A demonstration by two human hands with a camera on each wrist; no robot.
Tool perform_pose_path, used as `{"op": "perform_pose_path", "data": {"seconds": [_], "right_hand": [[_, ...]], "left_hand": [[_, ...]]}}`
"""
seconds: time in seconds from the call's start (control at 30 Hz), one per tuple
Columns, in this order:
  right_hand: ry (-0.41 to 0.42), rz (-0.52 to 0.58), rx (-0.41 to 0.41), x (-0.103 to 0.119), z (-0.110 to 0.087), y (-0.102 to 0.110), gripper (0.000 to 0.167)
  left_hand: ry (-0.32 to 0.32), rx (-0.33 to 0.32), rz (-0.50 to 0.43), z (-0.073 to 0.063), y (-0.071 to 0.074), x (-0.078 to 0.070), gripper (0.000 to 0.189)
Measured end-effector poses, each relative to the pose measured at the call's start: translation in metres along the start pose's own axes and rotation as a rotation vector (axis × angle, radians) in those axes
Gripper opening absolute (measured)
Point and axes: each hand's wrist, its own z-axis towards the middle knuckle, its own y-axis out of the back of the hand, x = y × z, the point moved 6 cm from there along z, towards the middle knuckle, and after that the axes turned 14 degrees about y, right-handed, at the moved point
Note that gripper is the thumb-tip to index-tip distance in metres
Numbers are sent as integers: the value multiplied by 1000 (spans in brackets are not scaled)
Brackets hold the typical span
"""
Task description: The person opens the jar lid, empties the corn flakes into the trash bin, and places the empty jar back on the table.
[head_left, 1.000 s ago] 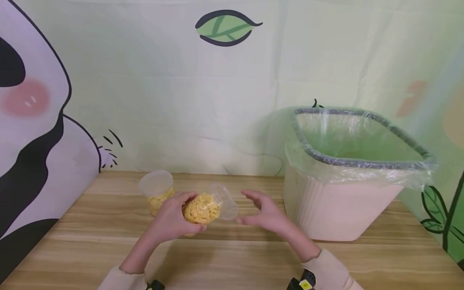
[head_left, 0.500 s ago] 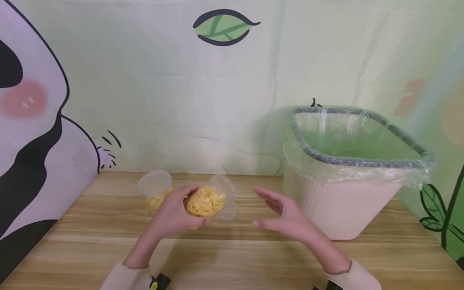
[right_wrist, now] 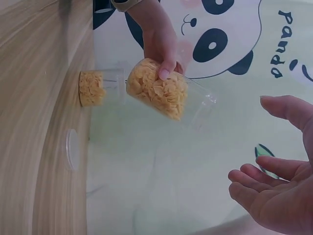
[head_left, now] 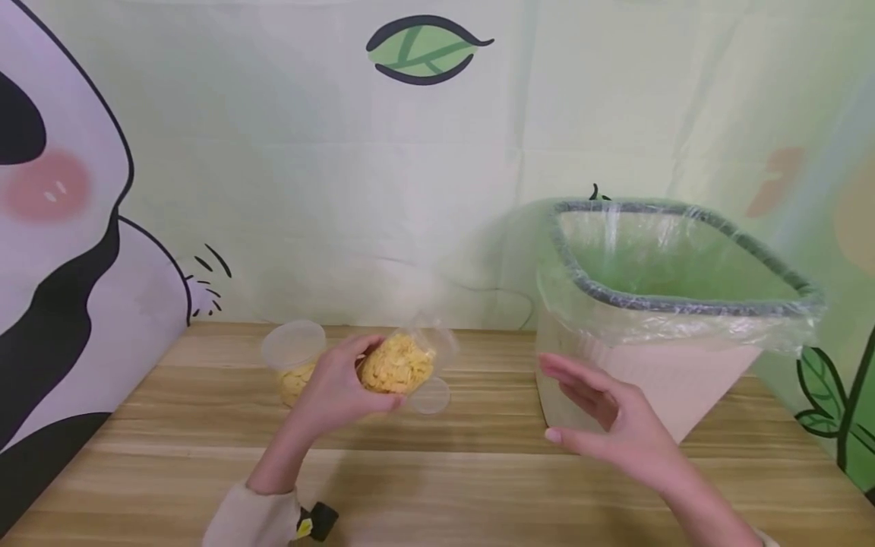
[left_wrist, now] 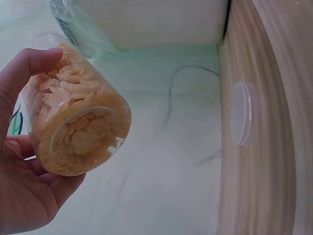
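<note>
My left hand (head_left: pixel 338 391) grips a clear plastic jar (left_wrist: pixel 80 112) partly filled with yellow flakes that look like corn flakes. The jar is held tilted above the table, its mouth pointing up and to the right. Its round lid (head_left: pixel 431 396) lies flat on the wood just below. Behind my left hand stands a second clear jar (head_left: pixel 295 349) with a frosted lid and similar flakes. My right hand (head_left: pixel 622 425) hovers in front of the bin, thumb and fingers spread apart, holding nothing.
A pale pink trash bin (head_left: pixel 615 387) with a clear liner and grey rim stands at the right of the wooden table (head_left: pixel 437 494). Behind the table hangs a pale green cloth (head_left: pixel 342 190) printed with a panda and leaves.
My right hand has drawn away from the jar, to the right and nearer to me. My left hand has raised the jar slightly and shifted it right, uncovering more of the lid on the table.
</note>
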Motion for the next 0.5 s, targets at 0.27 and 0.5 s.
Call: {"op": "perform_pose_path", "data": {"seconds": [0.27, 0.5], "right_hand": [[-4, -28, -13, 22, -18, 27, 69], [-22, -40, -50, 37, -32, 48, 71]], "left_hand": [[-14, 4, -24, 4, 0, -20, 73], [-37, -2, -42, 8, 3, -37, 74]]}}
